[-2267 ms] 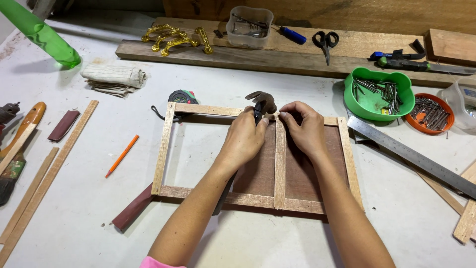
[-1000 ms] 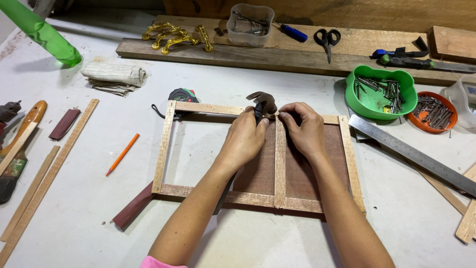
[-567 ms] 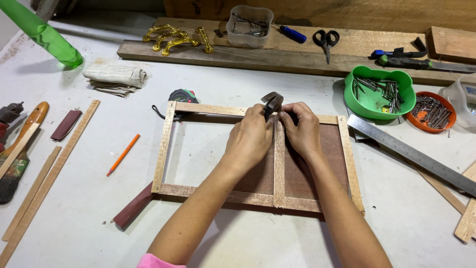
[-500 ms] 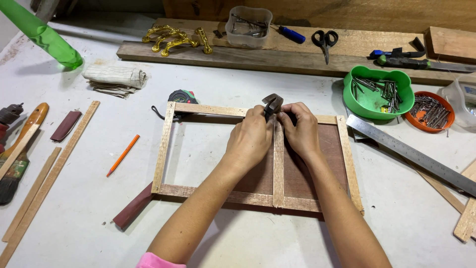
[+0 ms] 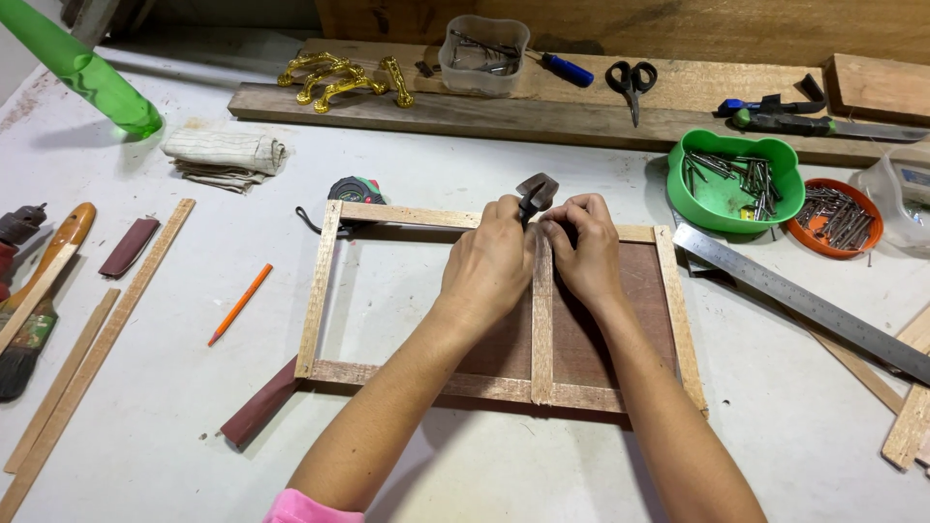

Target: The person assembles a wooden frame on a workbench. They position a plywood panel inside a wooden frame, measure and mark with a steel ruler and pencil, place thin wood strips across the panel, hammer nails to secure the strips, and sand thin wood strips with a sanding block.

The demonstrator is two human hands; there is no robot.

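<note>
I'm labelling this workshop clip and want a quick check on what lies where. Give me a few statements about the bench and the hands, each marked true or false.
1. Both hands meet at the top rail of the wooden frame. True: the left hand and right hand sit together there, at a dark metal tool head.
2. The orange pencil lies inside the frame. False: it lies on the table left of the frame.
3. The green bowl holds nails. True.
4. The scissors lie on the white table beside the pencil. False: they rest on the wooden plank at the back.
5. A metal ruler lies right of the frame. True.
</note>
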